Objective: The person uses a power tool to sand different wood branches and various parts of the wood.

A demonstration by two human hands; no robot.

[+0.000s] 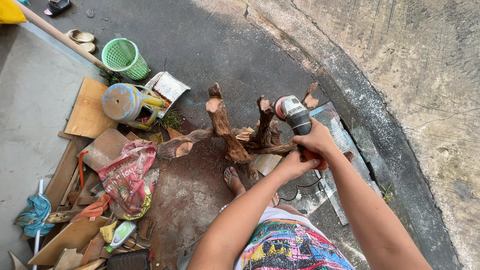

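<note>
Head view: both my hands wrapped around angle grinder (pixel 296 117), right hand (pixel 315 140) forward, left hand (pixel 295 164) behind; disc at gnarled driftwood root (pixel 235 135) on ground. Risk: kickback on knot, sandalled foot (pixel 233 179) near.

Both arms reach forward, left hand (pixel 294 164) and right hand (pixel 316 141) clenched together.

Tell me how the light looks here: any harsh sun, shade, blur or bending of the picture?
Head view: bright sun on the pale concrete at right; the dark pavement is dimmer; the gnarled reddish-brown root and grey angle grinder look sharp; the curved kerb and splayed forearms suggest wide-angle distortion.
</note>
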